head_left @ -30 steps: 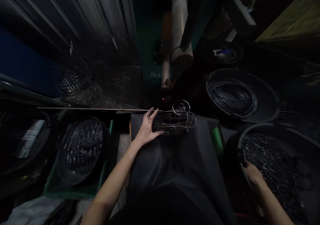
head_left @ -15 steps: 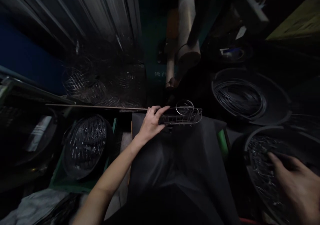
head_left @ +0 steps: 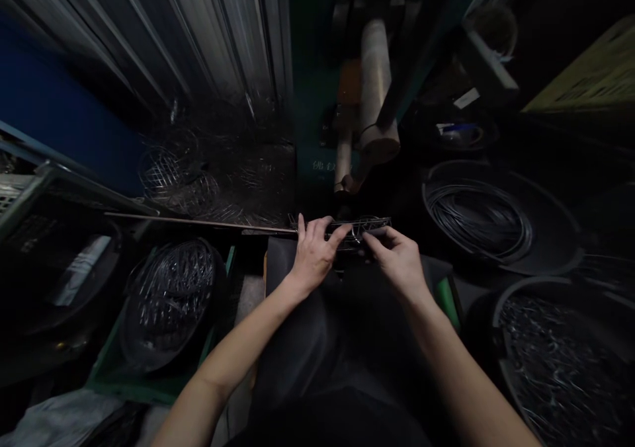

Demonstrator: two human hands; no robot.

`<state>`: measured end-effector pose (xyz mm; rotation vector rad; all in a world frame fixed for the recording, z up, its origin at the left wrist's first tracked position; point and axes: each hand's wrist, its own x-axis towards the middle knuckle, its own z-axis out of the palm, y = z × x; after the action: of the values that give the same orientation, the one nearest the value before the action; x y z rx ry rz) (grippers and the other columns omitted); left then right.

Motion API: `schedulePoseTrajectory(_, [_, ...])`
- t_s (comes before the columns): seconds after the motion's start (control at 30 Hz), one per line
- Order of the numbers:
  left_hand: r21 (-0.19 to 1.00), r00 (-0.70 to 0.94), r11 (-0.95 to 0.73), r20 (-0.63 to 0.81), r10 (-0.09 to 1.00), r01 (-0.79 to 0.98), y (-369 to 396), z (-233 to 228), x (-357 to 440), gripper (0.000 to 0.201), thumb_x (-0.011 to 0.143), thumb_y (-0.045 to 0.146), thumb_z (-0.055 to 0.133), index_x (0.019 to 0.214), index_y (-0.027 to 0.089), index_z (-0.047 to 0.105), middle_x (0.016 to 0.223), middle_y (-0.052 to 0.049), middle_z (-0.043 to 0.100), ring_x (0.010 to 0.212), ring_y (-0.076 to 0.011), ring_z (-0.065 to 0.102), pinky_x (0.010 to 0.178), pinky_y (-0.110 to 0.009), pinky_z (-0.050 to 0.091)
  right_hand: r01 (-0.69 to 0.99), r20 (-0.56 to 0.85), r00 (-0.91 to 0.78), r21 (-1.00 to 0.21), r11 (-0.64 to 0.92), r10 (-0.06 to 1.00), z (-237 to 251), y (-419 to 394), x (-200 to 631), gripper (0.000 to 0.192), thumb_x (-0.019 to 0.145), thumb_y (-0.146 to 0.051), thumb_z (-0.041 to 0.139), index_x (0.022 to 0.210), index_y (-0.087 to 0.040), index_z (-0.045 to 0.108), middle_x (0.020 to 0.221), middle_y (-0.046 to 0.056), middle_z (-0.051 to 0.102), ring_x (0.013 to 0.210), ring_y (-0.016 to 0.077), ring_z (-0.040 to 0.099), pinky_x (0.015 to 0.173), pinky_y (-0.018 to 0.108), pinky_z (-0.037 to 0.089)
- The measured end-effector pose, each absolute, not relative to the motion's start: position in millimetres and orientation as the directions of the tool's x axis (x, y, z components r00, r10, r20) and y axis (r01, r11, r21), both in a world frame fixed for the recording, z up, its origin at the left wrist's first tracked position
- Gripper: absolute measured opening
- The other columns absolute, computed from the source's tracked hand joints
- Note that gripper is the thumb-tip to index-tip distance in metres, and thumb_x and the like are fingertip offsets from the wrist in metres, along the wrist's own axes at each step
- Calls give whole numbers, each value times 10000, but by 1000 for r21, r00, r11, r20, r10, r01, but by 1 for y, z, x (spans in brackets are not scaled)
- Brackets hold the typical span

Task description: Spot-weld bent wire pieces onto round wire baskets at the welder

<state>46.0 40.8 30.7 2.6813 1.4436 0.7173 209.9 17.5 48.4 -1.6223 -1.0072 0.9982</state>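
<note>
A small wire basket [head_left: 380, 222] lies above my lap, under the machine's pipe-like arm. My left hand [head_left: 313, 252] grips its left part, with the thumb reaching to the right and the index finger bent over the wires. From the right comes my right hand [head_left: 401, 260], thumb and finger pinched on a small bent wire piece [head_left: 356, 237] against the near side of the basket. The tips of both hands almost meet there. Fingers hide much of the basket, and the exact contact of the wire piece is too dark to tell.
A tub of small bent wire pieces [head_left: 555, 354] stands at the right, behind it a tub with coiled wire rings [head_left: 476, 219]. On the left, a black tub of wire parts [head_left: 173, 288] sits in a green crate [head_left: 133, 391]. The machine's metal cylinder [head_left: 377, 83] hangs ahead.
My right hand has left the tub of bent wire pieces and come to the basket with one piece. The basket has turned, its round ring now lying lower. My left hand stays on it.
</note>
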Motion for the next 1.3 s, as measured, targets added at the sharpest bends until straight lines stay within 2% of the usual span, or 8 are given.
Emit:
schedulePoseTrajectory(0.13, [208, 472, -578, 398, 787, 789, 44, 28, 46, 540, 824, 85, 500, 1317, 298, 444, 1222, -89, 498, 1133, -230, 492, 1065, -636, 274, 333, -2, 413, -931, -153, 911, 43, 21, 200, 336, 746, -485, 631, 823, -160, 671, 693, 32, 669, 604, 147, 586, 571, 262, 479])
schedulePoseTrajectory(0.27, [250, 451, -558, 377, 809, 791, 48, 29, 48, 533, 822, 88, 507, 1316, 279, 452, 1215, -98, 495, 1138, -233, 492, 1068, -621, 278, 456, 123, 447, -883, -107, 886, 42, 18, 187, 316, 795, -471, 586, 844, -169, 665, 782, 42, 685, 658, 156, 604, 631, 274, 482])
schedulePoseTrajectory(0.5, [331, 426, -547, 372, 824, 769, 56, 31, 48, 507, 840, 93, 464, 1314, 272, 443, 1216, -95, 485, 1154, -219, 478, 1089, -597, 258, 583, 362, 423, -810, 55, 831, 36, 30, 179, 239, 840, -398, 559, 807, -173, 632, 762, 30, 660, 664, 140, 595, 662, 257, 477])
schedulePoseTrajectory(0.93, [367, 404, -576, 448, 798, 730, 78, 29, 48, 543, 804, 73, 479, 1308, 265, 420, 1198, -77, 476, 1151, -205, 474, 1107, -567, 249, 703, 533, 361, -695, 152, 766, 37, 51, 181, 186, 856, -334, 565, 813, -162, 620, 745, 32, 641, 667, 131, 595, 654, 245, 475])
schedulePoseTrajectory(1.3, [388, 409, -599, 470, 782, 700, 85, 32, 48, 570, 780, 75, 536, 1307, 256, 414, 1199, -79, 480, 1120, -221, 488, 1089, -571, 277, 723, 546, 362, -677, 142, 756, 42, 54, 179, 204, 860, -348, 554, 818, -159, 617, 745, 37, 640, 665, 132, 597, 637, 243, 468])
